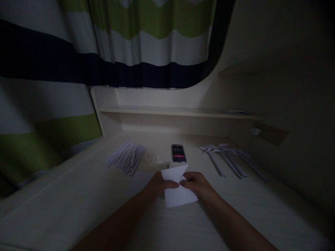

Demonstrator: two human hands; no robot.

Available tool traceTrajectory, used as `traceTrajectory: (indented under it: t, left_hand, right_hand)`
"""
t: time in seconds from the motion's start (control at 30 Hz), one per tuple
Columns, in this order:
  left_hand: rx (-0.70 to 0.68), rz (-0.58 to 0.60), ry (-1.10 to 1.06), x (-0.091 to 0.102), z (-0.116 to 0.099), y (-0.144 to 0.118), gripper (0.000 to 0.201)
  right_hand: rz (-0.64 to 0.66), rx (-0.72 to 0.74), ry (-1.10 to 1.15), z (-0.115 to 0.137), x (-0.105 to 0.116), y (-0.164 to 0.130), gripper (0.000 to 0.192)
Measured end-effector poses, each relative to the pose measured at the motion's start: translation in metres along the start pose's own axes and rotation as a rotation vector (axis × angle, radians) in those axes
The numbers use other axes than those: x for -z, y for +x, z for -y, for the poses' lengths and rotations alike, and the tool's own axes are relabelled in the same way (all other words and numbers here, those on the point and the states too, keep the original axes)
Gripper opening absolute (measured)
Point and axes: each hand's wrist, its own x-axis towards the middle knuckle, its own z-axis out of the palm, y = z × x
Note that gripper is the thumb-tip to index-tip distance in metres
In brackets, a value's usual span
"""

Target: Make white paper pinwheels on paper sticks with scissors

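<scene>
A white sheet of paper [180, 197] is held up above the desk between my two hands. My left hand [158, 184] grips its left side, thumb lying across the front near the middle and the other fingers hidden behind. My right hand [195, 183] is closed at the right side, thumb and bent fingers pinching the paper near its centre. A gap or slit separates the upper flap from the lower part beside the right fingers. Behind the sheet, a phone [178, 153] lies on the desk.
Several rolled paper sticks [127, 157] lie in a pile at left, beside small pale bits [146, 159]. Several paper pinwheels on sticks [222, 157] lie at right. A shelf [167, 111] spans the back; a curtain [157, 48] hangs above. A wall socket [272, 133] is at right.
</scene>
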Motion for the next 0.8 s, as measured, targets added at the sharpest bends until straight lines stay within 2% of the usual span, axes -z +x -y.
traceTrajectory:
  t: [0.07,0.13,0.23,0.3,0.43,0.53,0.67,0.73,0.8]
  left_hand:
    - [-0.020,-0.030,-0.014,-0.002,0.000,0.001,0.029]
    - [-0.045,-0.098,-0.050,-0.003,0.001,0.002,0.031]
    - [-0.101,-0.263,-0.144,-0.004,0.001,0.005,0.034]
    - [-0.157,-0.355,-0.214,-0.003,0.000,0.007,0.038]
    - [-0.243,-0.438,-0.303,-0.001,0.000,0.007,0.043]
    - [-0.234,-0.460,-0.336,-0.002,0.002,0.007,0.046]
    - [-0.216,-0.476,-0.352,-0.005,0.004,0.006,0.049]
    - [-0.205,-0.488,-0.357,-0.007,0.004,0.006,0.050]
    - [-0.202,-0.497,-0.366,-0.008,0.005,0.007,0.050]
  right_hand:
    - [-0.032,0.019,0.001,-0.001,0.000,0.001,0.022]
    - [-0.134,0.078,0.004,0.001,-0.001,0.002,0.026]
    - [-0.355,0.270,-0.030,0.008,-0.001,0.000,0.028]
    - [-0.435,0.386,-0.096,0.012,-0.001,-0.002,0.027]
    - [-0.415,0.433,-0.206,0.012,-0.006,-0.006,0.031]
    - [-0.407,0.419,-0.221,0.003,-0.009,-0.005,0.028]
    - [-0.462,0.443,-0.286,-0.008,-0.007,-0.003,0.026]
    - [-0.505,0.523,-0.429,-0.010,-0.005,-0.004,0.022]
    - [-0.522,0.684,-0.612,-0.010,-0.004,-0.006,0.017]
